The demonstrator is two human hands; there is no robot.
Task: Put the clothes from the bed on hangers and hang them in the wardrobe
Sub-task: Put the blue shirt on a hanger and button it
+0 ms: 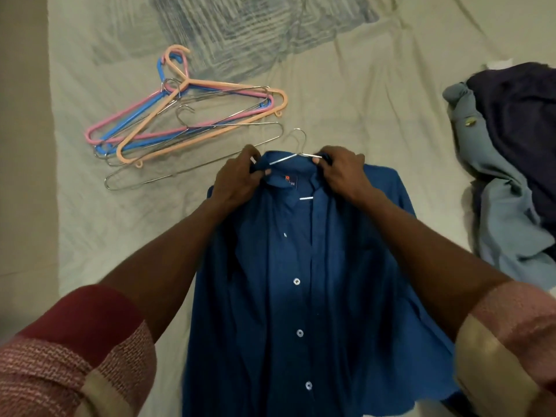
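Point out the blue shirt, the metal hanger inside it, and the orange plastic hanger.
blue shirt (pixel 301 296): head view, on the button placket.
metal hanger (pixel 298 139): head view, on the hook above the collar.
orange plastic hanger (pixel 228 85): head view, on its upper arm.

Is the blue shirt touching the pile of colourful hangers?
Apart. The head view shows bare bedsheet between the blue shirt and the pile of hangers.

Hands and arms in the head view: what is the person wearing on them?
Both hands, left and right, are bare, with no gloves and no rings that can be made out. The forearms are bare too. The left sleeve and right sleeve are pushed up; both are knitted, in dark red, pink and cream bands.
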